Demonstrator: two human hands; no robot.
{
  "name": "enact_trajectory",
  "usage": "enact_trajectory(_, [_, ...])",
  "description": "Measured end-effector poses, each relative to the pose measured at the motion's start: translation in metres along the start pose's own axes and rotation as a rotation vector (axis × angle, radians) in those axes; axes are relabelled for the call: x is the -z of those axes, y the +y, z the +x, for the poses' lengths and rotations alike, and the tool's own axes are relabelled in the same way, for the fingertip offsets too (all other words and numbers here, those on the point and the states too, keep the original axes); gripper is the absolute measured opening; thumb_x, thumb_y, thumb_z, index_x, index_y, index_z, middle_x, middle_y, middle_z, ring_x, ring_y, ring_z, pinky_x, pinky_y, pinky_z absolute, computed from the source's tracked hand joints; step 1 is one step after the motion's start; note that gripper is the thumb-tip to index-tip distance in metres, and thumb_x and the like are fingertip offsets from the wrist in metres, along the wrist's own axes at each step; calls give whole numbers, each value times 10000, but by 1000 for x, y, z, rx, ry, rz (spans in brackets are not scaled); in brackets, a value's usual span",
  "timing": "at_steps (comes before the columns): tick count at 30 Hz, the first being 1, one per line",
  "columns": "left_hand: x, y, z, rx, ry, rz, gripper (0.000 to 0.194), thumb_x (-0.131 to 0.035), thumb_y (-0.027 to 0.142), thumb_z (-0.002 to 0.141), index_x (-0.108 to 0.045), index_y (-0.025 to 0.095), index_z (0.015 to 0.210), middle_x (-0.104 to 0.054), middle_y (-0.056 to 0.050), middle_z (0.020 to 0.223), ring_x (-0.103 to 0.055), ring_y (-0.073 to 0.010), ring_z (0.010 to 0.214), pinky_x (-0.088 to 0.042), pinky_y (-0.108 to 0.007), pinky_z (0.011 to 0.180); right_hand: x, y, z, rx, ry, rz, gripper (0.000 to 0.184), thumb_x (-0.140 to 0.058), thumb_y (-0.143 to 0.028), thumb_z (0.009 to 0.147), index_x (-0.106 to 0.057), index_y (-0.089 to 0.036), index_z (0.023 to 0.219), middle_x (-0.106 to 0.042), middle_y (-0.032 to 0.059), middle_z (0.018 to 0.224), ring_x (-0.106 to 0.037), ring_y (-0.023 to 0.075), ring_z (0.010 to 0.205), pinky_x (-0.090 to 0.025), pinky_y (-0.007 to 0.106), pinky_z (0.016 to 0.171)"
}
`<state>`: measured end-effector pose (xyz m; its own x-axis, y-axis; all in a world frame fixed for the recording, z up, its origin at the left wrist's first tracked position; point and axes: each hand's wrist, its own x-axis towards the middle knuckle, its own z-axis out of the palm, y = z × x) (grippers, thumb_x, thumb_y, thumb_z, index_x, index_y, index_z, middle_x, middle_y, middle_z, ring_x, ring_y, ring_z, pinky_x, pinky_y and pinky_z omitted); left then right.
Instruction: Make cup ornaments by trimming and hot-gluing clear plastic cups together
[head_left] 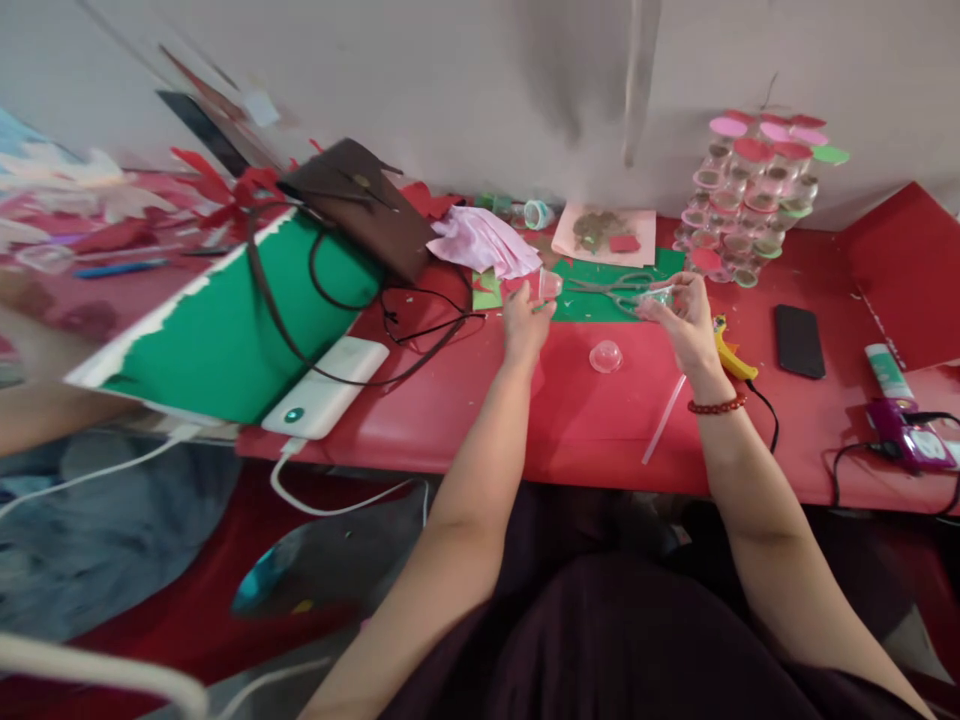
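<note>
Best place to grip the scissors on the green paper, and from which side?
Probably the handle loops, coming from the right: the scissors lie on the green paper, blades pointing left and loops toward the right hand. That hand holds a clear plastic piece, so it may need freeing first.

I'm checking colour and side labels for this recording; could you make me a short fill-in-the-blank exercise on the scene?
1. A beaded bracelet circles the person's ____ wrist.
2. Between the left hand and the right hand, scissors lie over a ____ sheet.
3. The corded glue gun has a mainly ____ body.
4. A small clear plastic cup sits on a ____ surface between the forearms.

Missing words: right; green; yellow; red
</note>
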<state>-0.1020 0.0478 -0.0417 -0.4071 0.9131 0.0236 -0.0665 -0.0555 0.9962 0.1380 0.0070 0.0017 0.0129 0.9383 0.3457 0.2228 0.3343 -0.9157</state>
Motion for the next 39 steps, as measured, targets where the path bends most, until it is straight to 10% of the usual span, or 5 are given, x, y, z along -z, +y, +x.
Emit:
enact_trajectory(2, [2, -2, 0, -52, -13, 104, 556, -875, 149, 672, -723, 252, 1197, -683, -65, 1269, -677, -196, 1055, -509, -260, 888, 2, 7, 2, -32, -10, 114, 352, -740, -512, 834, -535, -291, 1015, -664, 20, 1089, -687, 151, 908, -588, 339, 860])
enact_trajectory(8, [-8, 11, -36, -178, -718, 357, 628, -1001, 108, 363, -792, 257, 935, -757, -59, 1116, -595, -331, 1292, -388, -421, 1177, 8, 18, -1, -119, -59, 215, 391, -850, -505, 745, -549, -257, 779, -637, -13, 794, -664, 156, 832, -580, 336, 802])
enact_trajectory(16, [-23, 16, -57, -144, -592, 231, 395, -899, 78, 574, -754, 210, 917, -724, -35, 949, -649, -240, 988, -460, -360, 1008, 4, 16, -3, -199, -133, 487, 300, -793, -459, 785, -569, -278, 870, -717, 10, 956, -745, 198, 997, -589, 416, 1015])
enact_trajectory(25, [-23, 21, -66, -565, -442, 359, 476, -737, 20, 708, -743, 208, 1146, -724, -79, 1243, -646, -258, 1228, -459, -403, 1143, -6, 17, -8, -267, -123, 337, 418, -613, -509, 913, -649, -322, 1286, -722, 2, 1032, -680, 134, 833, -570, 270, 740])
enact_trajectory(39, [-25, 6, -57, -739, -416, 437, 398, -782, 192, 793, -691, 220, 1180, -728, -82, 1241, -679, -252, 1181, -537, -440, 1073, -16, 15, -22, 332, 4, -200, 520, -648, -505, 949, -584, -290, 1418, -634, 108, 1315, -609, 271, 1219, -543, 495, 1053])
